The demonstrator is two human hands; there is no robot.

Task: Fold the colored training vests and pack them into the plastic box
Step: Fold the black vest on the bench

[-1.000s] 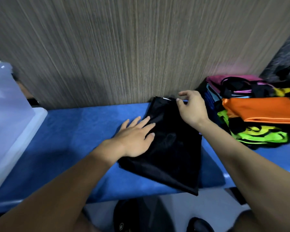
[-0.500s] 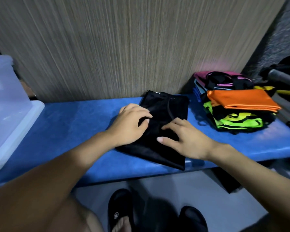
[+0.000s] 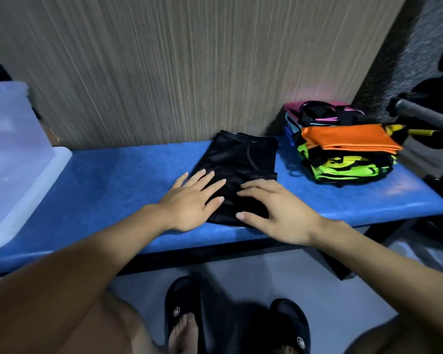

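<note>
A black training vest (image 3: 241, 159) lies folded into a narrow rectangle on the blue bench (image 3: 118, 175), its far end against the wall. My left hand (image 3: 192, 200) lies flat on its near left part with fingers spread. My right hand (image 3: 271, 210) presses on its near right corner, fingers slightly bent and spread. To the right sits a pile of vests (image 3: 343, 146): pink and black at the back, orange on top, neon yellow-green below. The clear plastic box (image 3: 13, 159) stands at the left end of the bench.
A wood-grain wall panel (image 3: 189, 67) rises directly behind the bench. A grey handlebar grip (image 3: 422, 116) sticks in at the far right. My feet in black slides (image 3: 184, 310) stand on the pale floor below the bench edge.
The vest's hanging near end now lies on the bench, so the vest looks shorter. My right hand came from the far top edge to the near corner. My left hand uncurled and now lies flat.
</note>
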